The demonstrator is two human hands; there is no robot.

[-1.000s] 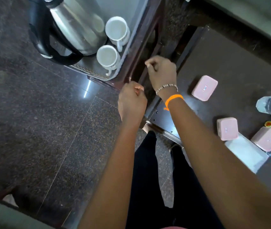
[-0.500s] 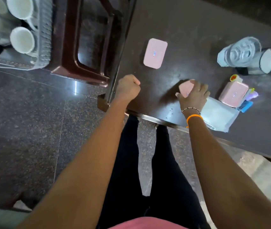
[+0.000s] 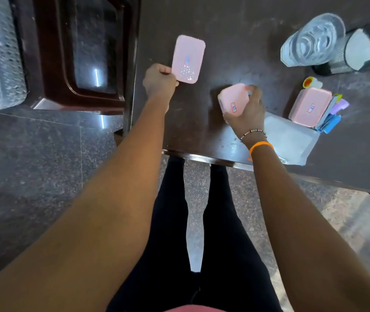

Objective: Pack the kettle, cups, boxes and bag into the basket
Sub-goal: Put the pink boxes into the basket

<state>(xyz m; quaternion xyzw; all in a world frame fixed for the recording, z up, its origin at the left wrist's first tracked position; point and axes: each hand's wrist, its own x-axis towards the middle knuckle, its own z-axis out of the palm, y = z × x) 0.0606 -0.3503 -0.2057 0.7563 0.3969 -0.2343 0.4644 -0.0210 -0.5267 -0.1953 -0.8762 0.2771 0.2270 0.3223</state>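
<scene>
Pink boxes being lifted off tabletop (image 3: 236, 41): left hand (image 3: 159, 83) pinching one box (image 3: 188, 59), right hand (image 3: 246, 113) gripping another (image 3: 232, 100); basket (image 3: 3, 64) transfer likely next.

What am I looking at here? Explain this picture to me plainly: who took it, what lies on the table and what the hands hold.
No machine here: a person wears a camera on the head, so the one picture looks down past both bare arms and the legs. The left hand pinches the near corner of a pink box on the dark table. The right hand, with a bead and an orange band at the wrist, grips a second pink box, tilted. A third pink box lies further right, beside coloured markers and on a white bag. Behind stand a clear ribbed container and a mesh cup. The basket sits at far left on a stool.
</scene>
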